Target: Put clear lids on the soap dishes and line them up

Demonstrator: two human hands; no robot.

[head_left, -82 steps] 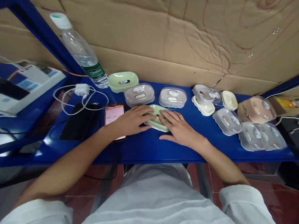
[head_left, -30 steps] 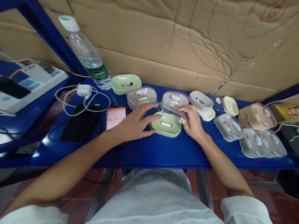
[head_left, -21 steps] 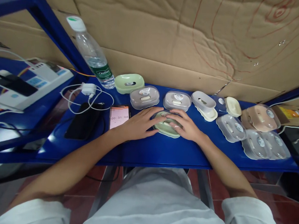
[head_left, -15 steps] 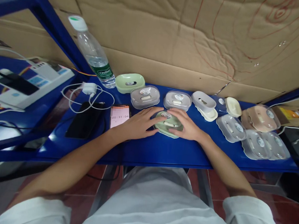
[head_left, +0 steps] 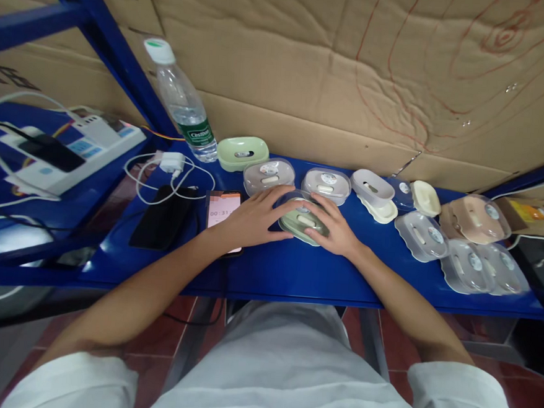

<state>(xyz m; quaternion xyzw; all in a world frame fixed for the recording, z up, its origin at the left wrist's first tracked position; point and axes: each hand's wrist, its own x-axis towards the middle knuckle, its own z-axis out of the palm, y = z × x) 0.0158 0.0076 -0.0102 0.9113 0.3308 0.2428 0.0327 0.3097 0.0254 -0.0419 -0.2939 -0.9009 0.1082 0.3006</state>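
A green soap box (head_left: 302, 222) with a clear lid sits on the blue table in front of me, its near side slightly tilted toward me. My left hand (head_left: 259, 218) grips its left side, fingers over the far edge and thumb at the near left. On the right side my right hand (head_left: 338, 227) holds it the same way, fingertips on the lid and thumb low in front. Just behind stand two grey lidded soap boxes, one at the left (head_left: 269, 176) and one at the right (head_left: 326, 186).
A green tray (head_left: 242, 153) and a water bottle (head_left: 189, 111) stand at the back left. A phone with a timer (head_left: 222, 210), a dark phone (head_left: 159, 221) and a charger (head_left: 172, 161) lie left. Several soap boxes (head_left: 468, 264) crowd the right. Cardboard (head_left: 282, 62) rises behind.
The view has shifted slightly, so most things sit a little farther right. Both hands stay around the green soap box, which has moved slightly left and away from me.
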